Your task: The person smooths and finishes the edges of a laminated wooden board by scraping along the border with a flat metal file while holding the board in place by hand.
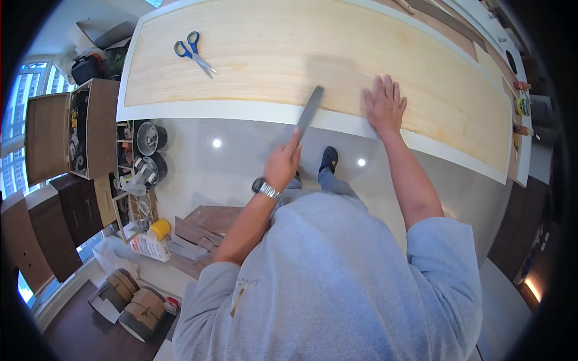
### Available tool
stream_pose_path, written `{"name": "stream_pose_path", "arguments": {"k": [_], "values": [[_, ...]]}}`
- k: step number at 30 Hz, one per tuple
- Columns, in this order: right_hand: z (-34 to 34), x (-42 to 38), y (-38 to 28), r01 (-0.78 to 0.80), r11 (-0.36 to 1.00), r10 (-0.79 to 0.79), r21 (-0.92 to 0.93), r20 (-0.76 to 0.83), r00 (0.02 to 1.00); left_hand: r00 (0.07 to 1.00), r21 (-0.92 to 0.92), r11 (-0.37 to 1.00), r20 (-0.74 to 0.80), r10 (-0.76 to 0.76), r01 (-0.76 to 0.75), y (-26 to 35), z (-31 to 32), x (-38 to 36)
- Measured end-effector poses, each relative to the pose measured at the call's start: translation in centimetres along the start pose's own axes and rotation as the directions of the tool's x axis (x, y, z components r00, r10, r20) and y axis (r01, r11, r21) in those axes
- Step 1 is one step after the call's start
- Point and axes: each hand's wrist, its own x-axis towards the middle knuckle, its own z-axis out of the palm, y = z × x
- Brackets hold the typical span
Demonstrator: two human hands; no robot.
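Now my left hand (283, 165) is closed around a flat grey file (309, 112), whose tip lies on the wood panel's (271, 54) near edge. My right hand (383, 105) presses open and flat on the panel, holding nothing. Beside, an open wooden box (90, 126) holds tools I cannot identify.

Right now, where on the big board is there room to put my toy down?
The wood board is bare between the scissors and the flat tool in the left hand, and beyond the right hand. The shelves by the floor are crowded.

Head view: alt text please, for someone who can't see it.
Left hand holds a flat file angled onto the edge of a long wood panel; right hand lies flat on the panel. Blue scissors lie farther along it.
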Motion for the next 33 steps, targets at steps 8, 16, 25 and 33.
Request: {"name": "stream_pose_path", "arguments": {"k": [8, 16, 25, 33], "values": [[0.1, 0.1, -0.4, 0.0, 1.0, -0.001, -0.016, -0.029, 1.0, 0.998, -0.016, 0.998, 0.033, -0.055, 0.055, -1.8, -0.9, -2.1], [0.3, 0.1, 0.0, 0.001, 1.0, -0.001, -0.014, -0.01, 1.0, 0.999, -0.011, 1.0, -0.048, -0.02, 0.02, -1.3, -1.6, -2.1], [0.6, -0.1, 0.2, 0.029, 1.0, -0.029, -0.007, -0.063, 0.998, 0.999, -0.008, 0.999, 0.016, -0.047, 0.047, 0.4, 0.2, 2.9], [1.0, -0.3, 0.2, 0.022, 0.999, -0.025, -0.045, -0.054, 0.998, 0.995, -0.067, 0.993, -0.026, -0.098, 0.096, -2.7, -2.9, -4.9]]}}
